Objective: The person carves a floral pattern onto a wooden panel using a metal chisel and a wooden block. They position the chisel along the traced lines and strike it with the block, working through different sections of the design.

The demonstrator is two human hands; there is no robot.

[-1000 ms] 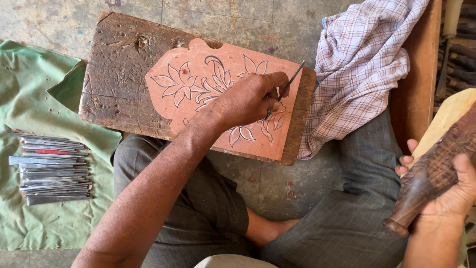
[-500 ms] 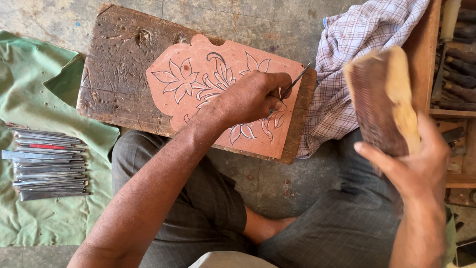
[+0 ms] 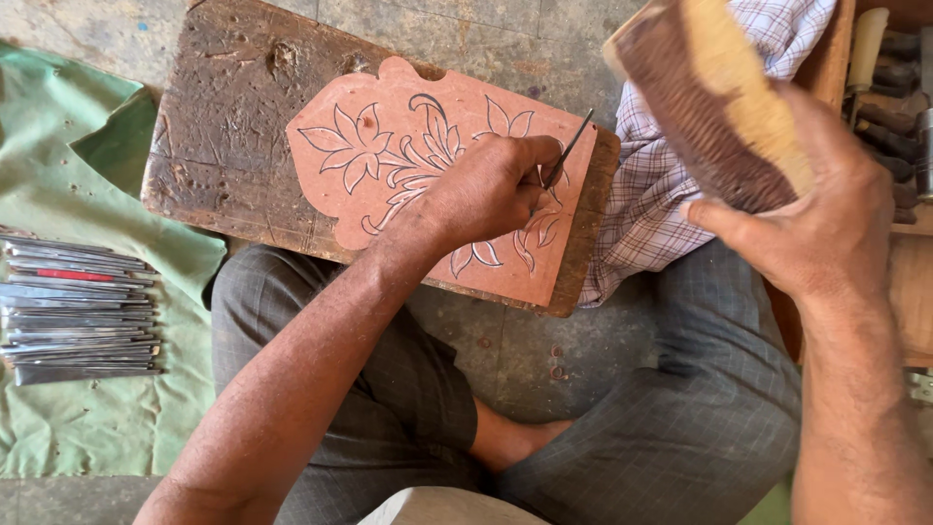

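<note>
left fingers: curled tight around a thin metal chisel (image 3: 569, 148), its shaft slanting up and to the right out of the fist.
left hand (image 3: 496, 185): resting on the reddish carved panel (image 3: 389, 209), over the flower and leaf lines near its right end.
right fingers: wrapped closed around a worn wooden mallet (image 3: 714, 97), thumb across its near face.
right hand (image 3: 826, 228): raised well apart from the panel, above the checked cloth (image 3: 646, 204).
panel: lying flat on a scarred wooden block (image 3: 228, 136) across the knees.
to the left: a row of metal chisels (image 3: 78, 311) on a green cloth (image 3: 107, 418).
</note>
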